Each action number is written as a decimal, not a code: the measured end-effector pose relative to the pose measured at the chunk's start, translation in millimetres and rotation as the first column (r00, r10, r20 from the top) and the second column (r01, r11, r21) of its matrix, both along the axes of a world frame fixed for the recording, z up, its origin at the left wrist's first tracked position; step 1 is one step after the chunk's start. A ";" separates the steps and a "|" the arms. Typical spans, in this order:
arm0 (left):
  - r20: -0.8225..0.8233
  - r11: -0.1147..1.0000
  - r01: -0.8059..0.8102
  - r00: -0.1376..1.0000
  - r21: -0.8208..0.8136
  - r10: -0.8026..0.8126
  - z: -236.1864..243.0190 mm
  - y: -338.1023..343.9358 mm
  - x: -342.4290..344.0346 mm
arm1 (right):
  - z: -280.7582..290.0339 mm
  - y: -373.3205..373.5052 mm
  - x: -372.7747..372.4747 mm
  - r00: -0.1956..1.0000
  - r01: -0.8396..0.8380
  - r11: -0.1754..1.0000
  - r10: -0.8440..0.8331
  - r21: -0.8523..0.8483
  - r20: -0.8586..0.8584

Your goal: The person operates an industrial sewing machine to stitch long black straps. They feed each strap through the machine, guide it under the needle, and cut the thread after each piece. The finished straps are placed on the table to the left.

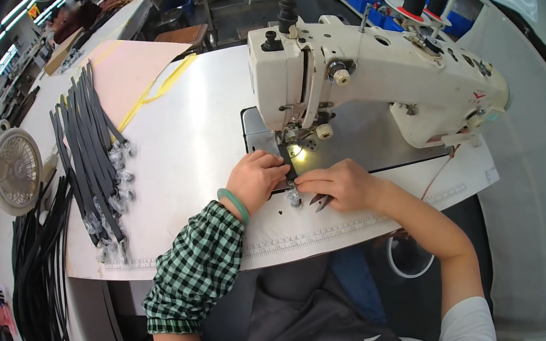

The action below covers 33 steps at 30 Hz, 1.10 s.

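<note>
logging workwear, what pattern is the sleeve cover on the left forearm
The sleeve cover is green-and-black checked, best seen in the head view.

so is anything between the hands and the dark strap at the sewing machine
Nothing visible: fingertips of the left hand and right hand are already at the dark strap. The dark snips in the right hand sit off to the side, and the plastic-wrapped piece lies by the strap's near end.

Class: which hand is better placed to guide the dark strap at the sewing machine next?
Probably the left hand: it touches the dark strap closer to the sewing machine. The right hand is lower, by the plastic-wrapped end, and seems to hold a dark pointed tool.
</note>
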<state>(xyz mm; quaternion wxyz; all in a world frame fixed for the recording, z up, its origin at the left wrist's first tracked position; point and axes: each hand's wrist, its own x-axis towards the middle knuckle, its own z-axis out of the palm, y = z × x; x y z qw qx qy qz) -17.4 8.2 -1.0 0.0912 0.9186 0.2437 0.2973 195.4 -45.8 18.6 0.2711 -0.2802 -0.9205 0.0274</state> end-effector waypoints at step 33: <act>-0.116 0.929 -0.348 0.925 0.128 0.362 -5.4 -10.7 17.4 | 90.3 15.3 438.9 -0.117 0.943 -0.060 -0.981 -0.328 -0.156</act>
